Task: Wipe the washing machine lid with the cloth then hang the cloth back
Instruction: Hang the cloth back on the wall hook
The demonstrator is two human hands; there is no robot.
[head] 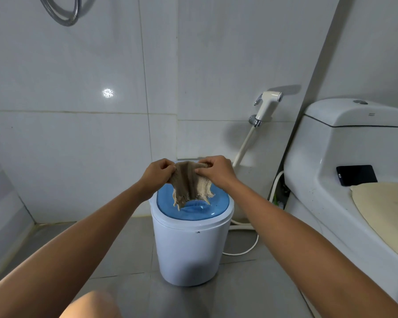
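Observation:
A small white washing machine (189, 246) stands on the grey floor in the middle of the view. Its lid (216, 207) is translucent blue and lies closed. A beige knitted cloth (190, 182) with frayed edges hangs above the lid's far half. My left hand (157, 174) pinches the cloth's upper left edge. My right hand (217, 172) pinches its upper right edge. The cloth's lower fringe dangles just over the lid; whether it touches is unclear.
A white toilet (345, 143) stands at the right, with a black phone (356, 175) on its ledge and a cream seat cover (386, 203). A bidet sprayer (268, 104) hangs on the tiled wall behind. A white hose (251, 244) loops on the floor. My knee (92, 305) shows at the bottom.

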